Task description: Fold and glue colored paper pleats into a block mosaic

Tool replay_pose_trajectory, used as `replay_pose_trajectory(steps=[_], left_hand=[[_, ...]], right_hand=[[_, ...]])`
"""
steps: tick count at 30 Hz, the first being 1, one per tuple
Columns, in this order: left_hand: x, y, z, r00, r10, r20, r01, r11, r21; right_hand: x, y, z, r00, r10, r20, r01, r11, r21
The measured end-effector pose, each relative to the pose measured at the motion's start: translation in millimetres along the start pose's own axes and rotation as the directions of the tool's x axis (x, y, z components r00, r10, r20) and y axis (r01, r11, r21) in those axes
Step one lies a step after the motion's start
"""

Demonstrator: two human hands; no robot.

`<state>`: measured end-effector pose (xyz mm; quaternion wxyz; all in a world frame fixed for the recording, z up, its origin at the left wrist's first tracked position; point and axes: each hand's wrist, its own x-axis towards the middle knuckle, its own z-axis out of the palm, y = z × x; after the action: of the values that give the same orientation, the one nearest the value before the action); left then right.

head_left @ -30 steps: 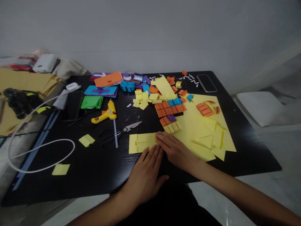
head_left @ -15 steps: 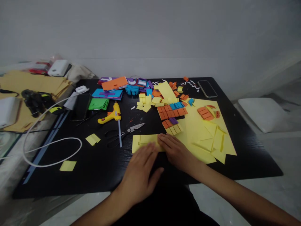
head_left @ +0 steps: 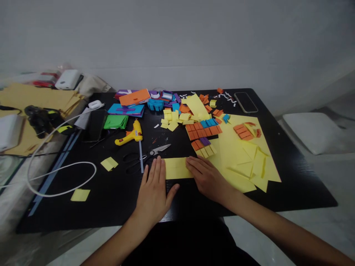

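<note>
A folded yellow paper strip (head_left: 177,168) lies on the black table (head_left: 111,199) in front of me. My left hand (head_left: 154,190) lies flat with fingers stretched out over the strip's left end. My right hand (head_left: 206,177) rests flat, fingers extended, on the strip's right end, beside a large yellow sheet (head_left: 238,155). Neither hand grips anything. Black scissors (head_left: 144,157) lie just beyond my left fingertips.
A yellow glue gun (head_left: 129,136) and its white cable (head_left: 61,173) sit at the left. Coloured paper pieces (head_left: 202,130) and stacks (head_left: 127,103) fill the table's far half. A phone (head_left: 245,101) lies at the back right. Small yellow squares (head_left: 80,194) lie near the front left.
My left hand slid left along the yellow strip and now covers its left end, fingers pointing away. My right hand stayed on the right end. The view shifted slightly.
</note>
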<state>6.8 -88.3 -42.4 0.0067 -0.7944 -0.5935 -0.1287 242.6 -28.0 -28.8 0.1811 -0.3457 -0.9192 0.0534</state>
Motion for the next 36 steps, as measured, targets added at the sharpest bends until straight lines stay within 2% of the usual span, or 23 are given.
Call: replay_pose_trajectory(steps=[3, 7, 9, 11, 13, 14, 17, 20, 23, 26, 29, 32, 34, 36], left_hand=[[2, -1, 1.9, 1.0, 0.0, 0.004, 0.0, 1.0, 0.006], [0, 1, 1.1, 1.0, 0.004, -0.001, -0.004, 1.0, -0.022], [-2, 3, -9.0, 1.0, 0.023, 0.004, -0.022, 0.997, -0.071], [-2, 0, -27.4, 0.998, 0.058, 0.019, -0.055, 0.986, -0.158], [5, -12, -49.9, 0.997, 0.077, 0.018, -0.07, 0.961, -0.269], [12, -23, -60.5, 0.999, 0.044, -0.005, -0.043, 0.953, -0.301], [45, -68, -80.3, 0.991, -0.123, -0.053, 0.111, 0.974, -0.196], [83, -114, -76.7, 0.974, -0.227, 0.012, 0.226, 0.973, 0.054], [108, -141, -60.6, 0.937, -0.316, 0.151, 0.278, 0.933, 0.228], [117, -148, -47.0, 0.93, -0.321, 0.18, 0.277, 0.933, 0.232], [117, -149, -41.4, 0.933, -0.323, 0.159, 0.287, 0.934, 0.212], [116, -150, -44.1, 0.938, -0.318, 0.137, 0.293, 0.94, 0.175], [115, -149, -50.8, 0.947, -0.303, 0.105, 0.292, 0.951, 0.105], [112, -149, -60.8, 0.959, -0.275, 0.063, 0.274, 0.962, 0.02]], right_hand=[[3, -2, -3, 1.0, 0.02, 0.016, -0.02, 1.0, -0.011], [10, -5, -2, 0.999, 0.018, -0.036, -0.019, 1.0, -0.023], [13, -7, 0, 0.998, 0.03, -0.054, -0.031, 0.999, -0.015], [16, -7, 1, 0.998, 0.035, -0.059, -0.035, 0.999, -0.002], [18, -6, -1, 0.997, 0.023, -0.069, -0.022, 1.0, 0.008], [18, -4, -2, 0.997, 0.019, -0.081, -0.018, 1.0, 0.015], [21, 2, -10, 0.987, 0.059, -0.148, -0.051, 0.997, 0.059], [26, 2, -16, 0.975, 0.097, -0.202, -0.077, 0.992, 0.105], [33, -6, -19, 0.985, 0.032, -0.168, -0.011, 0.992, 0.125], [38, -5, -22, 0.991, -0.016, -0.136, 0.032, 0.992, 0.119], [39, 13, -31, 0.972, 0.098, -0.215, -0.088, 0.994, 0.058], [39, 29, -41, 0.939, 0.206, -0.274, -0.2, 0.979, 0.048], [39, 28, -41, 0.945, 0.193, -0.264, -0.17, 0.98, 0.107], [42, 16, -36, 0.971, 0.118, -0.207, -0.081, 0.981, 0.176]])
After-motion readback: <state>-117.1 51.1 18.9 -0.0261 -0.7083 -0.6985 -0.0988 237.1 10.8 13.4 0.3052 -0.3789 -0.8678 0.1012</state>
